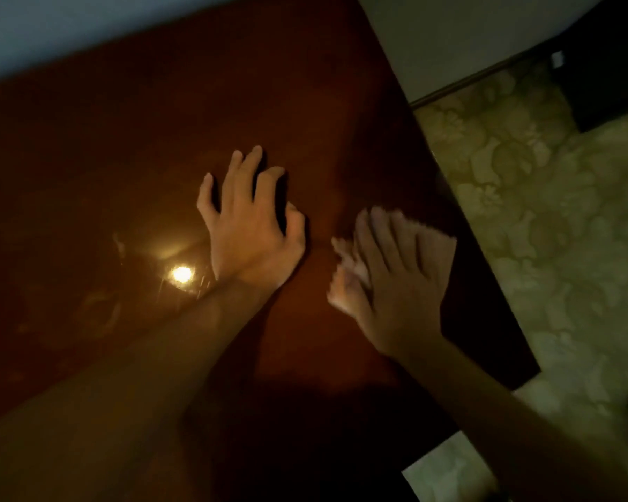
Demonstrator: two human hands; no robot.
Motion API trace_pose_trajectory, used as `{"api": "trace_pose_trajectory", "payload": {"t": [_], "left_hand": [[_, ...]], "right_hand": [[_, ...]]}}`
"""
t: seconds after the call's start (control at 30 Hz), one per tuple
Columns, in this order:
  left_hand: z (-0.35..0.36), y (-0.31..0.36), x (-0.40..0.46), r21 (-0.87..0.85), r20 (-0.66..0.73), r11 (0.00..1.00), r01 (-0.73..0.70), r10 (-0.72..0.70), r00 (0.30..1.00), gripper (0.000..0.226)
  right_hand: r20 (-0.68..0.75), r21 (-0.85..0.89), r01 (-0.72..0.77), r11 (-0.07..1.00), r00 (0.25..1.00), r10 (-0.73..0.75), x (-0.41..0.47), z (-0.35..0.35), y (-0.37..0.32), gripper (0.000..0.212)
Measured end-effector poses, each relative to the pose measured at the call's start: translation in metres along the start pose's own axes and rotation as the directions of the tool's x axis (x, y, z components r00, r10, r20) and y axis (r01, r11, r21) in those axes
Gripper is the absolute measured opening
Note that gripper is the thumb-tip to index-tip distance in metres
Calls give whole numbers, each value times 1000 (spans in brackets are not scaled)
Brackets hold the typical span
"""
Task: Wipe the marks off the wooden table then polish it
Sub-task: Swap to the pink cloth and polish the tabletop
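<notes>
A dark reddish wooden table (124,139) fills most of the dim head view. My left hand (249,219) rests on the tabletop near the middle, fingers spread and slightly curled, holding nothing. To its right, my right hand (396,280) lies flat, pressing a pale cloth (348,262) onto the wood close to the table's right edge. The cloth shows at my fingertips and beside my thumb, and it is motion-blurred. Faint smears show on the glossy surface at the left.
A bright lamp reflection (182,274) glares on the wood just left of my left wrist. The table's right edge runs diagonally; beyond it lies floral-patterned flooring (544,219). A pale wall (450,38) and a dark piece of furniture (613,67) stand at the top right.
</notes>
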State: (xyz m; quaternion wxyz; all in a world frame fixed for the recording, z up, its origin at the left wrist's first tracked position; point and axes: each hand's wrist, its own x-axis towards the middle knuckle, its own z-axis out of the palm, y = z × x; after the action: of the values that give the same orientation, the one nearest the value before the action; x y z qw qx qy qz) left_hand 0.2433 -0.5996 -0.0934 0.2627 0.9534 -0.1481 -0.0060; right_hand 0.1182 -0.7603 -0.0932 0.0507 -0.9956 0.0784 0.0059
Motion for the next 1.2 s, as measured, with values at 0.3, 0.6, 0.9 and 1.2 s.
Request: {"api": "trace_pose_trajectory", "payload": {"t": [0.3,0.6,0.9,1.2], "left_hand": [[3,3,-44,-73,21,907,-415,418,908,31],[-6,33,-103,-105,182,909,-402,415,891,35],[-35,44,-191,-67,246,975,-210,220,944,32],[-76,19,-277,55,168,997,60,-68,983,31]], "right_hand": [[10,9,-3,1000,1000,3,41,0,35,69],[25,59,-181,982,983,180,-57,-1,60,71],[86,50,-279,959,958,275,-126,-8,83,77],[38,46,-73,996,997,72,-163,8,0,70]]}}
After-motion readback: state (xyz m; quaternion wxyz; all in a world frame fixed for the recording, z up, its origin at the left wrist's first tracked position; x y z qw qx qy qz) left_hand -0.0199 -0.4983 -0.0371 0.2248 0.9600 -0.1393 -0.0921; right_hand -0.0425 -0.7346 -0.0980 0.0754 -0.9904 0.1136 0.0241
